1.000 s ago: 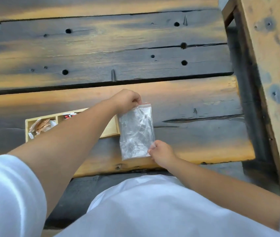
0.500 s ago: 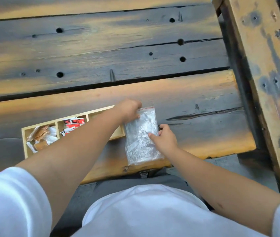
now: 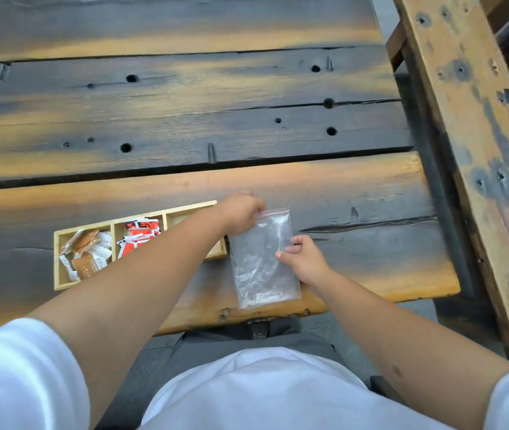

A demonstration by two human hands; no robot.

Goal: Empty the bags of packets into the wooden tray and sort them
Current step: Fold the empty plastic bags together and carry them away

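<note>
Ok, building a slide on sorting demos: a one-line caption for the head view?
Both hands, left hand and right hand, hold a clear zip bag beside a wooden tray of sorted packets.

Left forearm (image 3: 160,262) covers the tray's (image 3: 60,287) right compartment and part of the red packets (image 3: 139,232). Packet print too small to read. Bag (image 3: 262,262) contents unclear.

Both hands pinch a clear bag (image 3: 262,259) flat near the table's (image 3: 355,193) front edge — left hand (image 3: 240,214) at its top, right hand (image 3: 304,259) at its side.
</note>
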